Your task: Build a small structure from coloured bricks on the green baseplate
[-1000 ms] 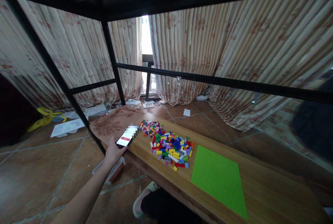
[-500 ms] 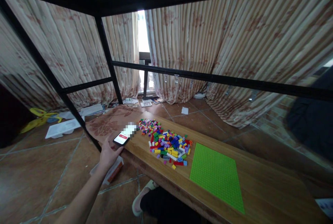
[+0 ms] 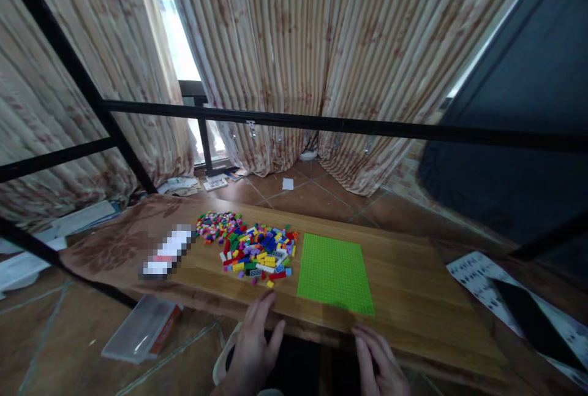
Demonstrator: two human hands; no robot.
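Note:
My left hand (image 3: 252,344) is at the near edge of the wooden bench (image 3: 408,285), thumb apart from the fingers and nothing held. Its fingertips are close to a yellow brick at the front of a heap of mixed toy bricks (image 3: 264,256). To the right, my right hand (image 3: 379,362) rests by the same edge, empty, with fingers loosely stretched. Just beyond it lies a flat green studded baseplate (image 3: 336,273) with no bricks on it. Left of the brick heap is a pile of much smaller coloured pieces (image 3: 218,224).
A phone with a lit screen (image 3: 168,253) lies on the brown cloth (image 3: 114,243) at left. A clear plastic box (image 3: 140,328) is on the floor below. At right, a dark flat device (image 3: 537,322) lies on a printed sheet (image 3: 478,267). Black metal bars (image 3: 298,117) cross behind the bench.
My left hand has let go of the phone, which now lies on the cloth, and has come back to the near edge. My right hand has come into view. The view has turned right.

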